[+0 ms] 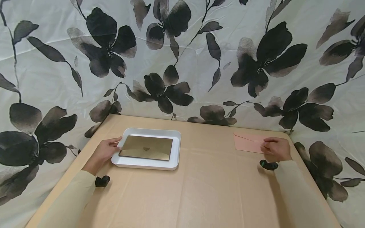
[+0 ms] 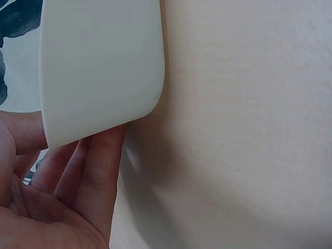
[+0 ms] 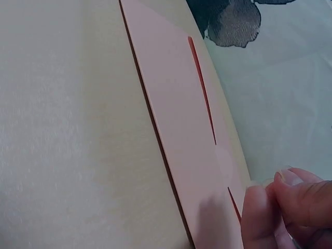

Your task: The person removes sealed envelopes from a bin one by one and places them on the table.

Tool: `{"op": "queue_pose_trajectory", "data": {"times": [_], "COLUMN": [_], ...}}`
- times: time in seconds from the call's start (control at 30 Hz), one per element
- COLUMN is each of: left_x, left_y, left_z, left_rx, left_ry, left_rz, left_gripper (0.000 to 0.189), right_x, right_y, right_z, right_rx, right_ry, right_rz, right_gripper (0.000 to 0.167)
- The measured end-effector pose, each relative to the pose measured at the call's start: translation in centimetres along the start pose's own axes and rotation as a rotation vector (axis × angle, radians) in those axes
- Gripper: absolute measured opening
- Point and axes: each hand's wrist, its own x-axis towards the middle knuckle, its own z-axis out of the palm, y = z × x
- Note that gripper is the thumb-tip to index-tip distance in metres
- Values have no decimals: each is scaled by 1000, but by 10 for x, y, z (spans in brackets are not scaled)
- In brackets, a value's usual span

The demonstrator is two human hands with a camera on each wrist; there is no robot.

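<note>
In the head view my left hand point(image 1: 103, 154) grips the left edge of a white tray point(image 1: 151, 165), and the left wrist view has the thumb at the rim and the fingers under its wall point(image 2: 104, 57). A gold envelope point(image 1: 154, 153) with a small round seal lies inside the tray. My right hand point(image 1: 276, 148) is over the right end of a pink envelope point(image 1: 248, 142) lying flat. Seen from the right wrist, its thumb and index tips come together above the envelope point(image 3: 171, 104), with nothing visible between them. The envelope's flap gapes in two slits showing red.
A light wood-look table top point(image 1: 205, 183) lies under both things. The pink envelope is close to the table's back right corner. Behind the table hangs a white cloth point(image 1: 199, 57) with dark flowers. Each wrist wears a black device point(image 1: 268, 165).
</note>
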Motion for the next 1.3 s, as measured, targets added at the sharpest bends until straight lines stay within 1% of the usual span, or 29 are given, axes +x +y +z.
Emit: {"op": "queue_pose_trajectory", "data": {"times": [0.33, 0.53, 0.7, 1.0, 1.3], "left_x": [2, 2, 1, 1, 1], "left_y": [-1, 0, 1, 1, 0], "left_z": [0, -1, -1, -2, -1], "left_rx": [-15, -22, -28, -33, -37], "left_ry": [-6, -15, -17, -11, -8], "left_rz": [-6, -10, -17, -18, -37], "left_gripper": [63, 63, 64, 64, 63], "right_x": [-3, -9, -11, -14, -17], "right_y": [-7, -14, -18, -24, -27], "right_z": [8, 10, 13, 16, 20], "right_rx": [68, 111, 104, 116, 193], "right_ry": [-40, -74, -72, -101, -148], "right_rz": [13, -3, -5, -9, -5], "right_gripper": [36, 36, 36, 36, 39]}}
